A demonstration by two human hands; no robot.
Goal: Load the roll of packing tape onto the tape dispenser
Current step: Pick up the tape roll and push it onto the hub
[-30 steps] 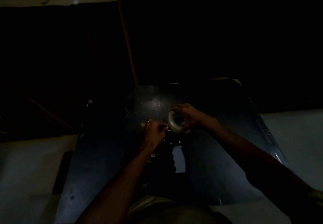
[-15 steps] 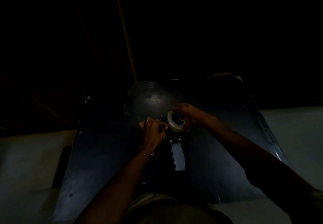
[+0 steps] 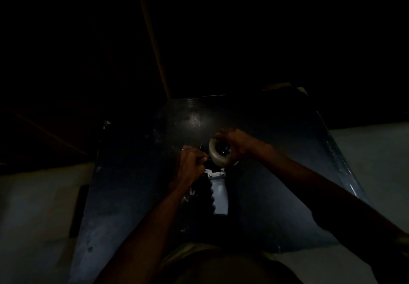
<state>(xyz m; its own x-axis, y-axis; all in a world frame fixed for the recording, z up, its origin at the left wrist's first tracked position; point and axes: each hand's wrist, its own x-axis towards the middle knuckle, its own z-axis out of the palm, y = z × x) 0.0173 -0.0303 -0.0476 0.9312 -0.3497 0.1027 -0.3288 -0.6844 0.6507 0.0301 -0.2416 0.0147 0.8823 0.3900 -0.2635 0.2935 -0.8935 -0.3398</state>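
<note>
Item: roll of tape (image 3: 218,153), on the dispenser (image 3: 218,189) hub over a dark surface (image 3: 276,195). Right hand (image 3: 240,145) curls round the roll; left hand (image 3: 190,165) grips the frame. Advice: push the roll square and fully home, bracing the frame.

Centre of dark table (image 3: 132,206) blocked: tape dispenser (image 3: 218,193) lying handle toward near edge, tape roll (image 3: 218,154) at its far end, left hand (image 3: 190,165) and right hand (image 3: 240,145) closed in on either side. Bare surface toward left edge, right edge and far edge. Beyond far edge too dark to judge.
</note>
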